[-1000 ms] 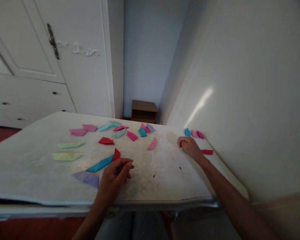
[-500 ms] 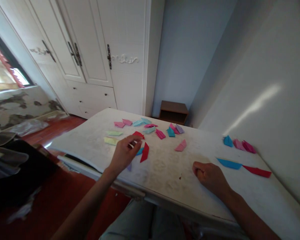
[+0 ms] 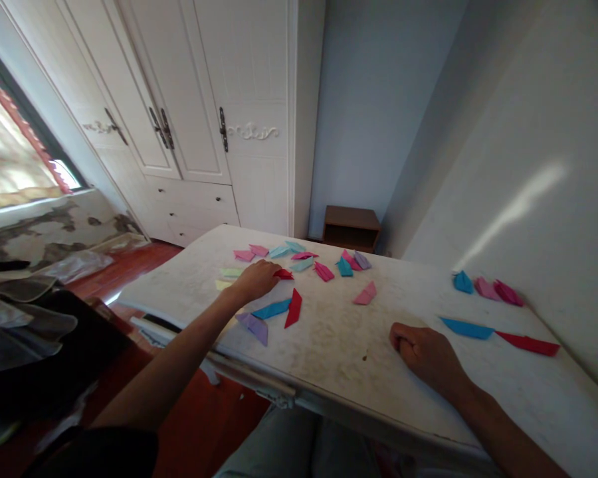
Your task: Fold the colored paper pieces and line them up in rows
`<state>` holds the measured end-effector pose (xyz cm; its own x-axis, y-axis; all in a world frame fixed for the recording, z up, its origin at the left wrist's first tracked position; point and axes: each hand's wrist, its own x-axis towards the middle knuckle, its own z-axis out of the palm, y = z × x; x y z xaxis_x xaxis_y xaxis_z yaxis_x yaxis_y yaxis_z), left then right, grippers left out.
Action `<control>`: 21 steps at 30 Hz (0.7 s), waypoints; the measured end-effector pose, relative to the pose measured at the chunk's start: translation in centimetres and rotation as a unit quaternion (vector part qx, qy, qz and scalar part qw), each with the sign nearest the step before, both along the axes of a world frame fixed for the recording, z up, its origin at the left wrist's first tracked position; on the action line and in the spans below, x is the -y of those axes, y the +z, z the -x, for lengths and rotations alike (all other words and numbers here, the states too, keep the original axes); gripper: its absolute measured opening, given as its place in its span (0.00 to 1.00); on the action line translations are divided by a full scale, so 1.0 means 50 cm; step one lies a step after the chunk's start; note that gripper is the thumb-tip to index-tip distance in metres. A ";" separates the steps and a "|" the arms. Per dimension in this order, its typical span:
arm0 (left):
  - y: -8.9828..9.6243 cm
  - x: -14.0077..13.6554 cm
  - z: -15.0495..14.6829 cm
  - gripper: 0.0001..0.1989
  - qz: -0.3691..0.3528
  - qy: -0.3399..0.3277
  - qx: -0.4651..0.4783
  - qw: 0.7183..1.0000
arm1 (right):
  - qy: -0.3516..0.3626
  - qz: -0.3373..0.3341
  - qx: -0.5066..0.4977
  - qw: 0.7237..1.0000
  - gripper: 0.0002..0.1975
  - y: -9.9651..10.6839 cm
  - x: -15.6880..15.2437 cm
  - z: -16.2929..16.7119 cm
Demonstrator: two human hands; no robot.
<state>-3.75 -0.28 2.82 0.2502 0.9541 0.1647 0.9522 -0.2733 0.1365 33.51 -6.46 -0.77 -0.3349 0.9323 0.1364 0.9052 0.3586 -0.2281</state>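
Note:
My left hand [image 3: 256,280] reaches over the table, its curled fingers on the left end of a small red folded paper [image 3: 284,273]; the fingertips are partly hidden. Below that wrist lie a blue folded strip [image 3: 272,309], a purple folded piece [image 3: 254,326] and another red folded piece [image 3: 294,309]. Two pale yellow-green pieces, partly covered by the hand, sit to its left. My right hand [image 3: 425,352] rests on the tabletop as a closed fist, with nothing showing in it. To its right are a blue strip [image 3: 466,328] and a red strip [image 3: 527,343], end to end.
Pink, light blue, teal and purple folded papers lie along the far side of the white table [image 3: 329,352]. A blue piece [image 3: 463,282] and two pink ones stand by the right wall. Beyond are a white wardrobe [image 3: 259,172] and a brown nightstand [image 3: 351,216].
My left hand has moved forward onto the small red paper, uncovering the blue strip and purple piece. My right fist stays in place. The view has shifted slightly.

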 end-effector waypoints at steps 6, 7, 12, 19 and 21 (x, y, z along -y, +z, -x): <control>0.007 0.004 0.006 0.14 -0.006 0.030 0.045 0.999 | 0.009 0.010 -0.019 1.000 0.11 0.001 0.001 -0.002; 0.011 0.011 0.005 0.15 -0.011 0.039 0.050 0.998 | 0.011 0.009 -0.021 1.000 0.10 0.001 0.001 -0.002; 0.029 0.084 -0.032 0.15 0.104 0.063 0.442 0.889 | 0.011 0.003 -0.028 1.000 0.10 -0.004 -0.001 -0.005; 0.040 0.192 -0.129 0.06 0.298 0.039 0.777 0.553 | 0.010 0.008 -0.024 1.000 0.11 0.005 0.005 -0.001; 0.035 0.210 -0.152 0.06 0.320 0.031 0.787 0.527 | 0.008 0.011 -0.023 1.000 0.11 0.009 0.006 0.000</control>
